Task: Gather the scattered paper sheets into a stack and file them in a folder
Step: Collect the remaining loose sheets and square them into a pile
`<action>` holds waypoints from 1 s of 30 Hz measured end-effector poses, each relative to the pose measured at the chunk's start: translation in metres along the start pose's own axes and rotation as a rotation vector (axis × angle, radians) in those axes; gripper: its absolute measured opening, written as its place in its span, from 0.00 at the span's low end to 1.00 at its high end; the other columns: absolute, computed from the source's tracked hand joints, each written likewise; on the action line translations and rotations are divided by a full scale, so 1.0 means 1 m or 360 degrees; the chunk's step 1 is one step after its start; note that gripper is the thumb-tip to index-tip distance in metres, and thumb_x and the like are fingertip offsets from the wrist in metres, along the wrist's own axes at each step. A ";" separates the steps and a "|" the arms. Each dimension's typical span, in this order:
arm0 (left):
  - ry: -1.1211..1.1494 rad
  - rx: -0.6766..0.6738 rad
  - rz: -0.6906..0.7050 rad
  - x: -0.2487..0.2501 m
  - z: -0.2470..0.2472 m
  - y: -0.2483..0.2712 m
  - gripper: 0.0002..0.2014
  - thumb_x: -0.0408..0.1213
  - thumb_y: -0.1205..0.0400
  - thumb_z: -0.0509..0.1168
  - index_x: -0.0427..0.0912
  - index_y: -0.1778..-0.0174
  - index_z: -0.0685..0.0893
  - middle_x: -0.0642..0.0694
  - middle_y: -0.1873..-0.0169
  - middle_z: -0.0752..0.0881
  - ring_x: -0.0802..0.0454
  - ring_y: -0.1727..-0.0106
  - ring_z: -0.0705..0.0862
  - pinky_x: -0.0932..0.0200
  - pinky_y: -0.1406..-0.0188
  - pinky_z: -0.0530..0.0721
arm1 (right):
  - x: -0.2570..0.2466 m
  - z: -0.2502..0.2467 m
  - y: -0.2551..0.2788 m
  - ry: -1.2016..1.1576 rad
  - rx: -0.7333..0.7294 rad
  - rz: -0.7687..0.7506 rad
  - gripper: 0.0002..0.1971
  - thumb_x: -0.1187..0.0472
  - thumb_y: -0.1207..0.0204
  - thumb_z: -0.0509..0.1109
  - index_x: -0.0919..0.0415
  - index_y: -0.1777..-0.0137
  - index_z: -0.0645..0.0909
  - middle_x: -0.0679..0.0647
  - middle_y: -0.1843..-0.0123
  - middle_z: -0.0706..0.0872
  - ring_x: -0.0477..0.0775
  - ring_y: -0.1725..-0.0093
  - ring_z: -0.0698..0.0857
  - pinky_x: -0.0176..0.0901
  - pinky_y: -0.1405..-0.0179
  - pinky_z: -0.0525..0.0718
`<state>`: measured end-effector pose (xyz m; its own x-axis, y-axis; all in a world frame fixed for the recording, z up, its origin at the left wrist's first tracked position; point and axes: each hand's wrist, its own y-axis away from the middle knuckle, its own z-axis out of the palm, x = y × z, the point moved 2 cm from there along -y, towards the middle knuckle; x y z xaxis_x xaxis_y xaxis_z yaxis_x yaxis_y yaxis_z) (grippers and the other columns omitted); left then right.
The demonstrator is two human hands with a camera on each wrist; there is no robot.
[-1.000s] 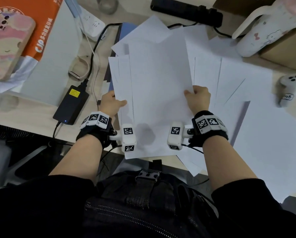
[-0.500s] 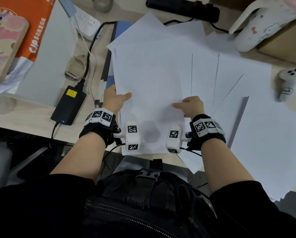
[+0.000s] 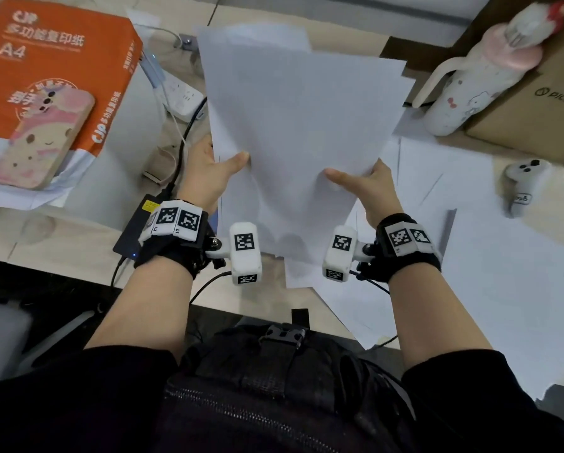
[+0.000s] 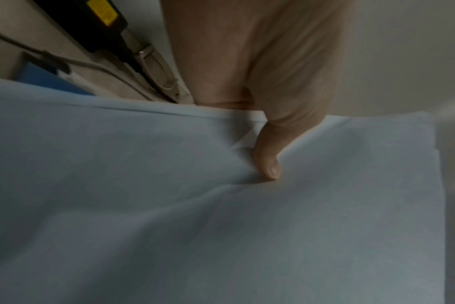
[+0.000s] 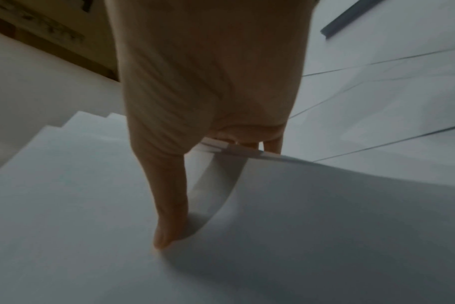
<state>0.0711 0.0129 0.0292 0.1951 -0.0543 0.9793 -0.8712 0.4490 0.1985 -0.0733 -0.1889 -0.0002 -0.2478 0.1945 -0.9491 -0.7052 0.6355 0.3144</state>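
Observation:
A stack of white paper sheets (image 3: 293, 125) is held up off the desk, tilted away from me. My left hand (image 3: 215, 168) grips its left edge, thumb on top (image 4: 266, 162), fingers hidden underneath. My right hand (image 3: 369, 184) grips the right edge the same way, thumb (image 5: 169, 216) pressed on the top sheet (image 5: 325, 226). The sheets' edges are slightly fanned. More loose sheets (image 3: 503, 273) lie spread over the right side of the desk. A blue folder edge (image 4: 47, 80) shows beyond the stack in the left wrist view; the head view hides it.
An orange A4 paper ream (image 3: 55, 70) with a phone (image 3: 42, 142) on it sits at the left. A black power adapter (image 3: 136, 230), cables and a power strip (image 3: 182, 99) lie left of the stack. A white bottle (image 3: 470, 80), cardboard box (image 3: 542, 103) and white controller (image 3: 526, 184) stand at the right.
Both hands have lifted the stack off the desk and tilted it up. The thumbs have moved further onto the top sheet.

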 end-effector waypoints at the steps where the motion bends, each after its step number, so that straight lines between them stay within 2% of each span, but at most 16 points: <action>1: 0.0012 -0.0008 0.0035 0.006 0.001 0.000 0.16 0.19 0.23 0.66 0.39 0.43 0.80 0.55 0.56 0.89 0.54 0.52 0.88 0.54 0.44 0.85 | -0.006 -0.001 0.001 -0.0039 -0.0016 -0.0030 0.27 0.67 0.37 0.83 0.64 0.37 0.80 0.56 0.43 0.89 0.52 0.44 0.89 0.39 0.50 0.86; 4: 0.0021 -0.0047 0.0126 0.023 0.004 -0.002 0.15 0.19 0.23 0.65 0.42 0.46 0.81 0.57 0.57 0.89 0.56 0.52 0.88 0.57 0.44 0.84 | -0.022 -0.003 0.002 -0.0117 -0.0094 -0.0059 0.26 0.65 0.38 0.83 0.64 0.38 0.82 0.56 0.44 0.89 0.53 0.44 0.89 0.41 0.49 0.86; 8: -0.0006 -0.0080 0.0251 0.042 0.010 -0.003 0.16 0.19 0.24 0.66 0.46 0.50 0.81 0.60 0.60 0.90 0.59 0.52 0.88 0.58 0.42 0.83 | -0.034 -0.006 0.005 -0.0099 -0.0231 -0.0057 0.21 0.65 0.39 0.81 0.57 0.44 0.84 0.57 0.44 0.90 0.56 0.43 0.88 0.48 0.43 0.85; 12: -0.0064 -0.0084 0.0298 0.050 0.011 -0.001 0.15 0.20 0.23 0.67 0.47 0.54 0.82 0.62 0.63 0.90 0.62 0.55 0.88 0.63 0.47 0.83 | -0.040 -0.009 0.004 -0.0188 -0.0176 -0.0042 0.25 0.71 0.36 0.79 0.61 0.37 0.79 0.54 0.45 0.89 0.52 0.45 0.89 0.46 0.46 0.86; 13: -0.0071 -0.0095 0.0296 0.050 0.010 0.000 0.15 0.20 0.23 0.67 0.46 0.53 0.82 0.62 0.63 0.90 0.62 0.56 0.88 0.62 0.48 0.83 | -0.039 -0.010 0.004 -0.0216 -0.0184 -0.0005 0.25 0.69 0.34 0.78 0.61 0.36 0.78 0.53 0.44 0.89 0.51 0.45 0.88 0.45 0.46 0.85; 15: -0.0083 -0.0117 0.0289 0.048 0.009 0.003 0.14 0.20 0.22 0.66 0.45 0.52 0.82 0.62 0.63 0.90 0.62 0.56 0.88 0.63 0.49 0.84 | -0.032 -0.012 0.006 -0.0316 -0.0215 0.0106 0.24 0.57 0.30 0.75 0.60 0.34 0.78 0.54 0.40 0.88 0.53 0.40 0.87 0.47 0.41 0.82; 17: -0.0090 -0.0113 0.0280 0.047 0.007 0.004 0.13 0.20 0.22 0.66 0.45 0.52 0.82 0.62 0.63 0.90 0.63 0.56 0.89 0.65 0.51 0.84 | -0.032 -0.011 0.007 -0.0486 -0.0280 0.0194 0.26 0.41 0.23 0.66 0.58 0.32 0.78 0.56 0.34 0.85 0.55 0.34 0.83 0.51 0.33 0.78; 19: -0.0094 -0.0080 0.0273 0.047 0.004 0.004 0.14 0.20 0.22 0.66 0.45 0.52 0.82 0.62 0.63 0.90 0.62 0.56 0.89 0.63 0.50 0.85 | -0.035 -0.009 0.007 -0.0605 -0.0238 0.0191 0.28 0.35 0.20 0.57 0.56 0.36 0.82 0.57 0.34 0.85 0.58 0.32 0.82 0.54 0.29 0.77; 20: -0.0101 -0.0065 0.0279 0.048 0.003 0.003 0.14 0.20 0.22 0.66 0.45 0.51 0.82 0.61 0.62 0.90 0.61 0.55 0.89 0.61 0.48 0.85 | -0.039 -0.008 0.006 -0.0462 -0.0115 0.0145 0.21 0.41 0.18 0.58 0.54 0.43 0.84 0.53 0.41 0.89 0.54 0.39 0.86 0.51 0.34 0.80; 21: -0.0109 -0.0051 0.0284 0.048 0.002 0.002 0.14 0.21 0.22 0.66 0.45 0.51 0.83 0.61 0.62 0.91 0.60 0.54 0.88 0.59 0.46 0.85 | -0.043 -0.007 0.006 -0.0447 -0.0006 0.0202 0.12 0.51 0.17 0.61 0.53 0.52 0.85 0.48 0.55 0.92 0.47 0.52 0.90 0.44 0.44 0.82; 22: -0.0113 -0.0031 0.0282 0.047 0.001 0.000 0.13 0.21 0.23 0.67 0.45 0.51 0.83 0.61 0.61 0.91 0.60 0.54 0.88 0.58 0.46 0.85 | -0.042 -0.007 0.004 -0.0498 0.0109 0.0251 0.12 0.61 0.20 0.62 0.54 0.60 0.86 0.46 0.67 0.90 0.43 0.64 0.88 0.39 0.54 0.79; 23: -0.0112 0.0001 0.0272 0.046 0.000 -0.001 0.12 0.22 0.23 0.67 0.44 0.51 0.83 0.60 0.62 0.91 0.60 0.55 0.88 0.60 0.48 0.85 | -0.044 -0.006 0.004 -0.0489 0.0203 0.0247 0.13 0.68 0.25 0.62 0.56 0.65 0.85 0.49 0.72 0.87 0.43 0.71 0.85 0.36 0.62 0.74; 24: -0.0102 0.0042 0.0259 0.045 -0.002 -0.002 0.10 0.23 0.23 0.68 0.41 0.50 0.83 0.59 0.62 0.91 0.61 0.56 0.88 0.62 0.52 0.84 | -0.047 -0.005 0.005 -0.0374 0.0246 0.0138 0.12 0.73 0.27 0.62 0.62 0.67 0.82 0.54 0.72 0.83 0.43 0.73 0.82 0.35 0.67 0.70; 26: -0.0075 0.0100 0.0242 0.043 -0.004 -0.003 0.12 0.25 0.23 0.69 0.33 0.43 0.82 0.54 0.57 0.90 0.60 0.55 0.88 0.64 0.54 0.84 | -0.049 -0.005 0.005 -0.0647 0.0266 0.0060 0.11 0.74 0.26 0.61 0.61 0.65 0.76 0.53 0.72 0.79 0.45 0.73 0.77 0.36 0.71 0.71; 28: -0.0088 0.0080 0.0219 0.041 -0.003 -0.002 0.16 0.27 0.22 0.69 0.30 0.39 0.80 0.49 0.52 0.88 0.57 0.53 0.88 0.63 0.53 0.83 | -0.054 -0.005 0.006 -0.0957 0.0290 -0.0005 0.10 0.70 0.21 0.61 0.57 0.60 0.78 0.49 0.70 0.84 0.50 0.67 0.80 0.39 0.65 0.77; 30: -0.0113 0.0048 0.0187 0.037 -0.001 -0.001 0.16 0.28 0.21 0.69 0.31 0.38 0.80 0.48 0.51 0.87 0.56 0.51 0.88 0.62 0.51 0.84 | -0.057 -0.003 0.006 -0.0950 0.0305 -0.0031 0.09 0.71 0.21 0.63 0.56 0.57 0.80 0.48 0.68 0.87 0.51 0.65 0.83 0.40 0.64 0.81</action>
<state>0.0791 0.0112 0.0654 0.0596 -0.0663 0.9960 -0.8995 0.4290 0.0824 -0.0656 -0.1987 0.0560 0.2168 0.5302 -0.8197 -0.5604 0.7551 0.3402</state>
